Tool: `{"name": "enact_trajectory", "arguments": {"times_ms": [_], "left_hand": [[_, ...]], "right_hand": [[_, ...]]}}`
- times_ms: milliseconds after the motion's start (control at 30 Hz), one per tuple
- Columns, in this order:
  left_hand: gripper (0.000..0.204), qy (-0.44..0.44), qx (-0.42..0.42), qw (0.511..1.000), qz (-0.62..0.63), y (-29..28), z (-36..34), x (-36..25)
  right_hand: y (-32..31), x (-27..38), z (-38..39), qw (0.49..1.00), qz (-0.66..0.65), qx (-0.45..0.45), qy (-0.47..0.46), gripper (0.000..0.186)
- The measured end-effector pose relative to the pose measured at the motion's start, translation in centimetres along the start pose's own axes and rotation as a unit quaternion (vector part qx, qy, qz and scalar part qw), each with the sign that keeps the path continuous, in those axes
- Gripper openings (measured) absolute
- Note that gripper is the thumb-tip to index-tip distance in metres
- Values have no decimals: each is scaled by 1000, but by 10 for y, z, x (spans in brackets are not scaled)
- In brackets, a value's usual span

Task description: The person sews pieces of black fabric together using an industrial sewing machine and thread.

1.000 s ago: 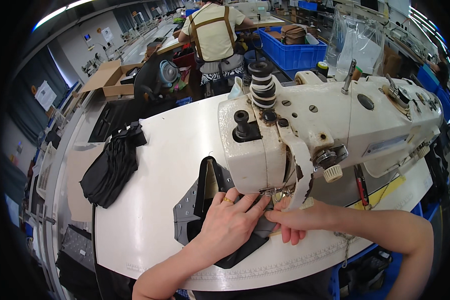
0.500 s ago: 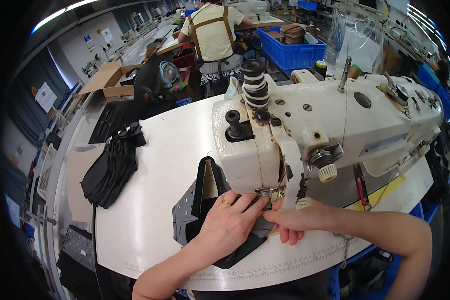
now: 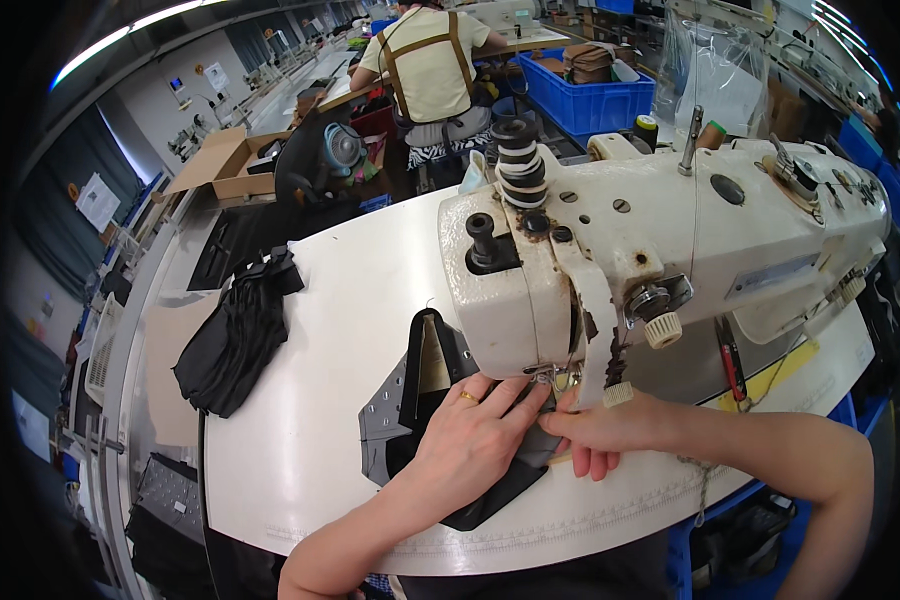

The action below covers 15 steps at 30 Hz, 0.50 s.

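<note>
A white sewing machine (image 3: 610, 240) with worn paint stands over the table. Under its needle area lies a black and grey fabric piece (image 3: 385, 420) with small metal eyelets and a raised, folded black edge. My left hand (image 3: 470, 425), a ring on one finger, lies flat on this fabric, fingertips close to the presser foot (image 3: 550, 377). Just right of the needle, my right hand (image 3: 605, 430) pinches the fabric's edge between thumb and forefinger, its other fingers curled below. The exact stitching spot is hidden by fingers and the machine head.
A bundle of black fabric (image 3: 235, 335) lies on the left of the white table (image 3: 320, 300). Red-handled snips (image 3: 733, 365) rest right of the machine. Beyond are a cardboard box (image 3: 240, 170), a small fan (image 3: 342, 148), a blue crate (image 3: 595, 105) and a seated person (image 3: 425, 75).
The whole view has shifted slightly, so things appear a little to the right. Both hands keep nearly the same place on the fabric by the needle.
</note>
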<state>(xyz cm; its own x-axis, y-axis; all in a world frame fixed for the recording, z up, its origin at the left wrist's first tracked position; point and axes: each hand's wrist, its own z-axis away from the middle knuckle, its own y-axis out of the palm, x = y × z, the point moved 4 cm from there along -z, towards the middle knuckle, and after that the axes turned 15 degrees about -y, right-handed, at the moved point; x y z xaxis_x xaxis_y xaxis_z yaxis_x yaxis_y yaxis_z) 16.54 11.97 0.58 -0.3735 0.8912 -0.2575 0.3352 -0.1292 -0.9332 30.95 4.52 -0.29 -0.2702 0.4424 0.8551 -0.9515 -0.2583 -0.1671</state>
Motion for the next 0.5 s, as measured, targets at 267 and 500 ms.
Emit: {"name": "enact_trajectory", "arguments": {"times_ms": [267, 500], "left_hand": [[43, -1, 0, 1000, -16, -2, 4, -3], [39, 17, -30, 999, 30, 3, 10, 6]], "right_hand": [[2, -3, -2, 1000, 14, 5, -2, 47], [2, -3, -2, 1000, 5, 0, -10, 39]]}}
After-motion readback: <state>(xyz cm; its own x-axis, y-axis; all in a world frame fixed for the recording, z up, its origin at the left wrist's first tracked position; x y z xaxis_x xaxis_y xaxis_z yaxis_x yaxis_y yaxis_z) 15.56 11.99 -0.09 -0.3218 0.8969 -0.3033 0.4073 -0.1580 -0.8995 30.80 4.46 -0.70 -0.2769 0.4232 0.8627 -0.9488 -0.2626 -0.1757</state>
